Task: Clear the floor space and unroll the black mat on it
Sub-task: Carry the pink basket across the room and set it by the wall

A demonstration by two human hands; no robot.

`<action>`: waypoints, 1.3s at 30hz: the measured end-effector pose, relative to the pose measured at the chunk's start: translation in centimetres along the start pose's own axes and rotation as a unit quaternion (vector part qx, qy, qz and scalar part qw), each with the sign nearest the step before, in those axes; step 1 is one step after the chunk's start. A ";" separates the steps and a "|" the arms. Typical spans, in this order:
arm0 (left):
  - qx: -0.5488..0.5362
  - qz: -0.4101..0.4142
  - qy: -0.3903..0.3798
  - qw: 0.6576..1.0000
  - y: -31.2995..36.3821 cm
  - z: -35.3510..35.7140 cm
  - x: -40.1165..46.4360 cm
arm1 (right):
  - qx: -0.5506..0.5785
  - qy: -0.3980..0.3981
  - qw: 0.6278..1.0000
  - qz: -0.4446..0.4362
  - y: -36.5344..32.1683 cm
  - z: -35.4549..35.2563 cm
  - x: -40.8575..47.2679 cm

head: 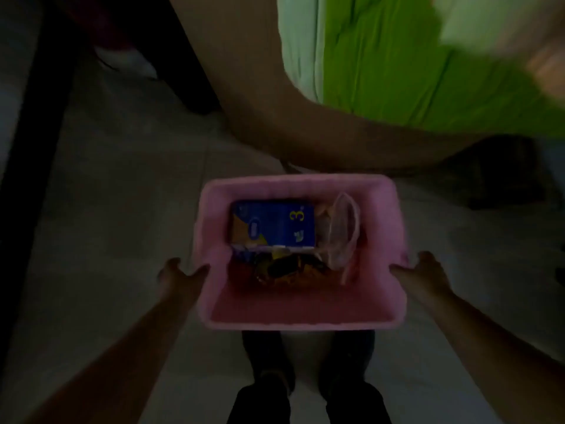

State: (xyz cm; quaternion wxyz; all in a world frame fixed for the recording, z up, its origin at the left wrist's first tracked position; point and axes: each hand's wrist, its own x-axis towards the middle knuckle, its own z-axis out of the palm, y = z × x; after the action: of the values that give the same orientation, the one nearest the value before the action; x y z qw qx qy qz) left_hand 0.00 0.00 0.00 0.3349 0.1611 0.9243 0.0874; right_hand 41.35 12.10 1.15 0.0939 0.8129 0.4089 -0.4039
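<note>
Item: pink basket (302,313), held up off the floor (122,194) at the centre of our view, above our two legs, which show at 6 o'clock. Grip: our left hand (179,275) sits on the basket's side at 9 o'clock, thumb hooked over the rim and the fingers (171,264) curled round the outside; our right hand (423,270) mirrors it at 3 o'clock, fingers wrapped on the wall. Both hands are closed on the basket, none spread. Contents: a blue packet (273,221) lying flat toward 12 o'clock, a clear plastic tub (342,231) tilted beside it at 2 o'clock, and some dark, orange-tinged wrappers below them that we cannot make out in the dim light. Surroundings: a bed with a green sheet (397,75) at 1 o'clock, its brown base curving down to just beyond the basket; a dark upright edge at 9 to 11 o'clock, which we cannot identify. The black mat is nowhere in view. Step in hand, as we judge it: the clearing stage, with the basket being carried off the tiled floor. Next move, in our judgement: find a spot off the open tiles, keep the basket level so the tilted tub does not spill, set it down, release both hands, then look for the mat.
</note>
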 end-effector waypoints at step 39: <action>0.050 0.051 -0.079 0.994 7.9 -25.4 -26.7 | 0.170 0.154 0.971 0.071 9.8 -19.4 -31.5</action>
State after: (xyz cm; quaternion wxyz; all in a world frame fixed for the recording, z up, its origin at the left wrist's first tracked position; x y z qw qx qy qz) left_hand 4.80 -3.49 37.26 0.3937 0.2316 0.8885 0.0447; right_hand 49.20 -3.43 35.25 -0.0815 0.8964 0.2847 -0.3297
